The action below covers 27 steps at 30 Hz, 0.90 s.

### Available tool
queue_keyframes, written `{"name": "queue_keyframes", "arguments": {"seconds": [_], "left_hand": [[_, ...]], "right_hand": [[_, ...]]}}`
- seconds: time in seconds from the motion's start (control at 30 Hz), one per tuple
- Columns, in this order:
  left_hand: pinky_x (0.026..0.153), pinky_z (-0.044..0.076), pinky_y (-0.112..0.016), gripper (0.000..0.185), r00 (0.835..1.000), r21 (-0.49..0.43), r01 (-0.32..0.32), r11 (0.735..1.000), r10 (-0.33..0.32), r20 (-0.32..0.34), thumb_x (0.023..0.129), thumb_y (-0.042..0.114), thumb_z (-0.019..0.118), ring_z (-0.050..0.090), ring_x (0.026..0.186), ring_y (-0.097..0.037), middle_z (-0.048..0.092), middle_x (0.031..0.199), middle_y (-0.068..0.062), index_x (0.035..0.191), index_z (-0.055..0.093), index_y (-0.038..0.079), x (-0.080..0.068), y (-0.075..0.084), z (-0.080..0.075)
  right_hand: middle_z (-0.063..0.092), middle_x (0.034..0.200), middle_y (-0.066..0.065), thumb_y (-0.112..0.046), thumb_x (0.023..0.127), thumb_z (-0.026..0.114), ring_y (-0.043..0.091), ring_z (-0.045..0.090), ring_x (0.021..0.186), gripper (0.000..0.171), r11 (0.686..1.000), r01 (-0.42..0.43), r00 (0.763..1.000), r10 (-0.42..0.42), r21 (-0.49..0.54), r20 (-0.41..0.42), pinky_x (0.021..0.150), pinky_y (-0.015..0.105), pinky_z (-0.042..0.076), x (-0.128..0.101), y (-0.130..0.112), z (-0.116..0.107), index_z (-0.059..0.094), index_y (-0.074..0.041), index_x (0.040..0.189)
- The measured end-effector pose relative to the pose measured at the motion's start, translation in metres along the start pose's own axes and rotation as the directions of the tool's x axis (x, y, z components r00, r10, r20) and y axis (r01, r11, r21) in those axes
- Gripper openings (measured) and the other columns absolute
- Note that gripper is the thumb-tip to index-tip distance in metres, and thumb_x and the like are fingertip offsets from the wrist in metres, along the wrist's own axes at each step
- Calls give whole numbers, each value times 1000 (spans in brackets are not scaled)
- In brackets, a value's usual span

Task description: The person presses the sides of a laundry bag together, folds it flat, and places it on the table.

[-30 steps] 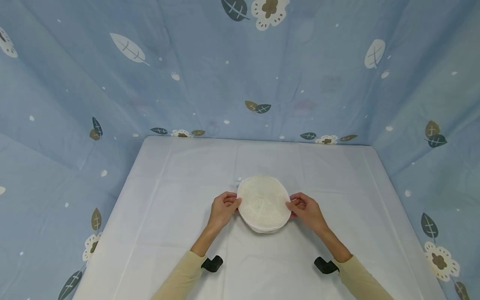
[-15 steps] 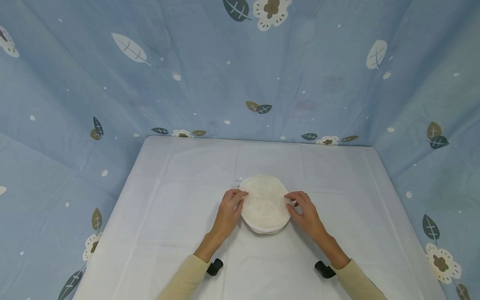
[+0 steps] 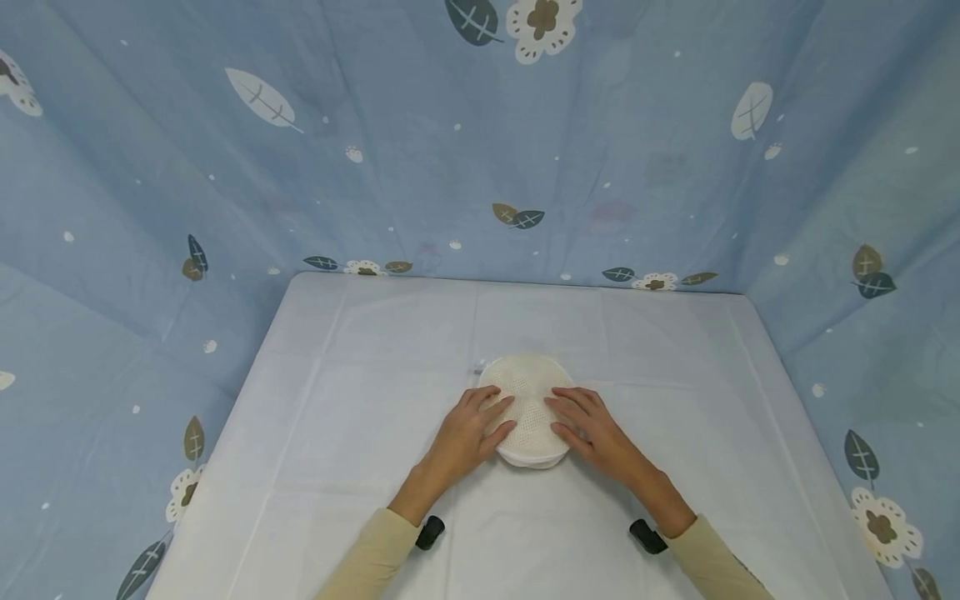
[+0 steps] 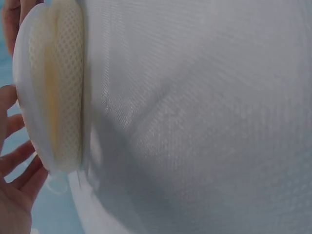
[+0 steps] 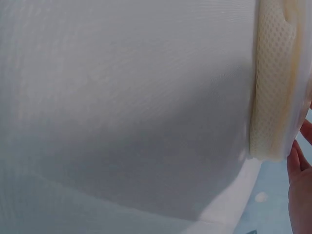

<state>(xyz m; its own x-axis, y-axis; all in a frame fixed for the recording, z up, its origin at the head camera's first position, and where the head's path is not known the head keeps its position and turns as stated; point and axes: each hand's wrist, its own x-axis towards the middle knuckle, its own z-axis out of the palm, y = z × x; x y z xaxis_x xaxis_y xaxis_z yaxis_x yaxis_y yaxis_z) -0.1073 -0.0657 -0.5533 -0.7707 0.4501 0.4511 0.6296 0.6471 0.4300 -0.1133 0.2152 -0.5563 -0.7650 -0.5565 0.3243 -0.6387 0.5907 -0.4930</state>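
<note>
A round cream mesh bag [image 3: 528,375] with a white rim lies on the white-covered table, in the middle of the head view. My left hand [image 3: 465,437] rests on the bag's left side with spread, relaxed fingers. On the opposite side, my right hand [image 3: 596,433] touches the top with its fingers likewise spread. Seen from the side in the left wrist view, the mesh bag [image 4: 70,97] is thick and soft, with a yellowish band between its layers. In the right wrist view only part of the bag [image 5: 273,73] shows. Whatever the bag may contain is hidden.
The white tablecloth [image 3: 360,375] spreads around the bag and shows fold lines. A blue curtain [image 3: 420,167] with leaf and flower prints hangs behind and along both sides of the table. A small pale tab [image 3: 478,367] sticks out at the bag's upper left.
Both hands have let go of the bag's side edges and moved inward onto its top, fingers now spread over the mesh. The bag stays in about the same place.
</note>
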Motion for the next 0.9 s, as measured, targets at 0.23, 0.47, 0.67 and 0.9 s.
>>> {"name": "queue_keyframes", "arguments": {"seconds": [0.23, 0.47, 0.67, 0.9], "left_hand": [[91, 56, -38, 47, 1000, 29, -20, 999, 20, 1, 92, 30, 80, 59, 117, -28, 62, 131, -14, 132, 69, 7, -1, -4, 3], [89, 57, -38, 50, 999, -13, -12, 1000, 12, 32, 92, 29, 78, 58, 117, -28, 60, 132, -15, 134, 66, 5, -1, -5, 1], [91, 56, -39, 52, 997, -8, 4, 1000, -3, 76, 95, 30, 75, 56, 118, -29, 58, 135, -16, 138, 63, 5, -2, -7, 2], [99, 51, -44, 46, 996, -112, 35, 993, -26, 83, 98, 25, 73, 52, 122, -31, 55, 136, -17, 138, 63, 4, 0, -8, 2]], "right_hand": [[53, 147, 12, -18, 95, 76, 31, 46, 133, 53, 999, 24, 1000, -24, -46, -12, 103, 52, 46, -1, 4, 3, 59, -11, 144], [52, 147, 13, -19, 96, 74, 30, 46, 132, 51, 996, 30, 999, -29, -79, 15, 104, 51, 46, -1, 6, 5, 59, -8, 144], [52, 148, 13, -24, 100, 69, 31, 47, 132, 49, 991, 16, 998, -8, -136, 57, 106, 52, 45, 0, 5, 6, 59, -8, 145], [54, 145, 13, -25, 101, 68, 31, 49, 130, 46, 984, 37, 998, -26, -176, 63, 105, 50, 46, 2, 5, 2, 61, -8, 143]]}}
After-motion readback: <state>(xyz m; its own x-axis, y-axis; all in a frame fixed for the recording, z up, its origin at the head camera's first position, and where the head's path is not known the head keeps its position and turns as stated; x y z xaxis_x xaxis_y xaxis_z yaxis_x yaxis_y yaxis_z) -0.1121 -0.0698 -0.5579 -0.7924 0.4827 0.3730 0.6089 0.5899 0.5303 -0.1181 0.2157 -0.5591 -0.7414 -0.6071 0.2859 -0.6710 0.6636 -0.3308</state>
